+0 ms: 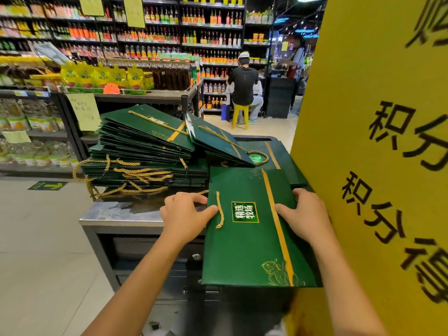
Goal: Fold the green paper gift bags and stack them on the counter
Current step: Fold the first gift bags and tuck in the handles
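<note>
A flat green gift bag (244,248) with a gold stripe and a white logo hangs over the near edge of the steel counter (121,214). My left hand (184,214) grips its left edge, thumb on top beside the gold rope handle. At the right edge my right hand (303,214) holds the bag too, its thumb lying on the gold stripe. Behind them a tall pile of folded green bags (143,151) with loose gold ropes sits on the counter. A smaller leaning group of bags (218,141) stands to its right.
A big yellow sign (378,141) with black characters stands close on my right. Store shelves (97,44) full of bottles and packets fill the back and left. A person (243,86) sits on a yellow stool in the aisle. Tiled floor lies to my left.
</note>
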### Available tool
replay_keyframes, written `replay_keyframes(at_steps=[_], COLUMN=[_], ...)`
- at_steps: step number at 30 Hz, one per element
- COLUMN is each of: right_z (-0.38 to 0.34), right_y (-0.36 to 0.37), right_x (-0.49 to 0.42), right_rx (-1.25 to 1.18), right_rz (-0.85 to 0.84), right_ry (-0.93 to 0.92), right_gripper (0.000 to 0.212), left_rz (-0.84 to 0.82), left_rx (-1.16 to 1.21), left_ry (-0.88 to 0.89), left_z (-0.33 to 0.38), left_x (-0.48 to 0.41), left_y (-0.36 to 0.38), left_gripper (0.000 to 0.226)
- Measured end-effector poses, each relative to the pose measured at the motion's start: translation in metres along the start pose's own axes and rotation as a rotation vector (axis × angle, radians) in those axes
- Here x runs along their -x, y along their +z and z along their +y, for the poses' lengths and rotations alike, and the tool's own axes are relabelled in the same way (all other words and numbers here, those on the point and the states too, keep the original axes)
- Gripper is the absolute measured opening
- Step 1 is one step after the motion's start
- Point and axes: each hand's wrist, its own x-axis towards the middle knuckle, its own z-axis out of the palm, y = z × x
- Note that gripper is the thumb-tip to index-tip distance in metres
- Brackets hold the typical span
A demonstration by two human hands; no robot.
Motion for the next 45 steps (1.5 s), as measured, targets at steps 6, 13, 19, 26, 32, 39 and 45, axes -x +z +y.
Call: replay_keyframes(at_steps=[6,13,19,26,32,39,45], right_z=[0.002,-0.020,-0.040,-0.017,0.024,0.035,0.023], right_y=[-0.023,-0.066,-0.101,-0.093,-0.049,-0.019,-0.012], right_x=[0.014,0.034,0.047,0.054,0.071,0.069,0.064], right_rx=[-0.489,-0.764,-1.062,-1.169,-0.789,-0.463,-0.334], right_rz=[0.129,0.270,0.416,0.201,-0.021,-0.057,-0.017], right_ry=[0.088,-0.083,-0.270,-0.221,-0.245,-0.286,-0.264], right_gripper=[0.052,0.014,0.022,0.049,0.009,0.023,0.022], left_rz=[-0.094,-0.085,-0.001,-0.136,-0.246,-0.220,-0.303], left_rx=[0.447,0.710,0.939,1.025,0.907,0.735,0.593], left_ry=[-0.020,0.115,0.230,0.103,-0.074,-0.118,-0.028], left_z=[-0.006,0.019,0.045,0.029,-0.001,-0.007,0.002], left_x=[0.007,0.021,0.037,0.039,0.036,0.034,0.018], left_y=[-0.012,-0.053,-0.096,-0.086,-0.045,-0.020,-0.022], left_gripper=[0.020,0.015,0.013,0.030,0.017,0.024,0.012])
